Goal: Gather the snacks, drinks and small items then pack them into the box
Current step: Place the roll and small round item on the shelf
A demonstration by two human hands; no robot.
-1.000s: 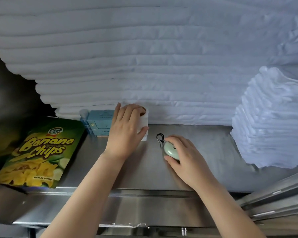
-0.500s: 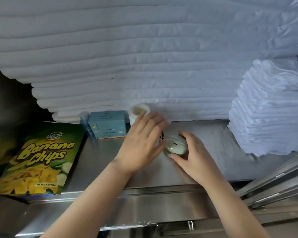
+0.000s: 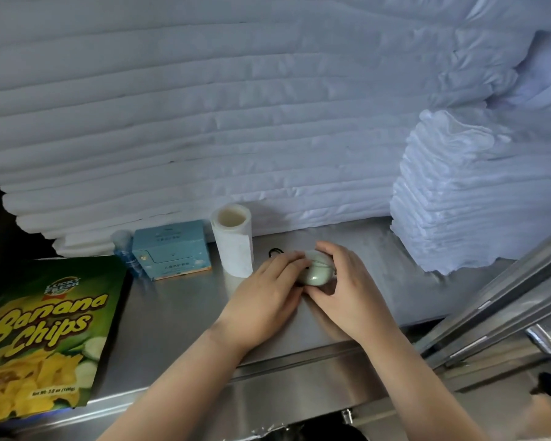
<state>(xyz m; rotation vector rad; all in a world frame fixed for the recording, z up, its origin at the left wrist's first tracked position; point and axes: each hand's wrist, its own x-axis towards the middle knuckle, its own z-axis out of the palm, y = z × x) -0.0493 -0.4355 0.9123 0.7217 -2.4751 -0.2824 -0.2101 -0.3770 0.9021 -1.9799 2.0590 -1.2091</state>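
Head view: in the middle of the frame, on the brushed steel counter (image 3: 172, 316), both hands meet at a small pale green rounded plastic case (image 3: 316, 272) with a black clip (image 3: 275, 251) at its far-left end. The right hand (image 3: 347, 289) is curled round the case from the right. The left hand (image 3: 264, 292) lies with fairly straight fingers against its left side, touching rather than gripping.

The case looks smooth, so the sure way is probably to let the right hand keep a full wrap and lift it clear, clip trailing, while the left steadies it. The packing box is not in view.

At lower left lies the green banana chips pouch (image 3: 42, 338). Left of centre stand a small blue bottle (image 3: 125, 253), a light blue carton (image 3: 171, 249) and an upright white paper roll (image 3: 233, 241).

A second ago the left hand gripped that roll and the right alone covered the case. The roll now stands free, and the left hand has crossed over to the case.
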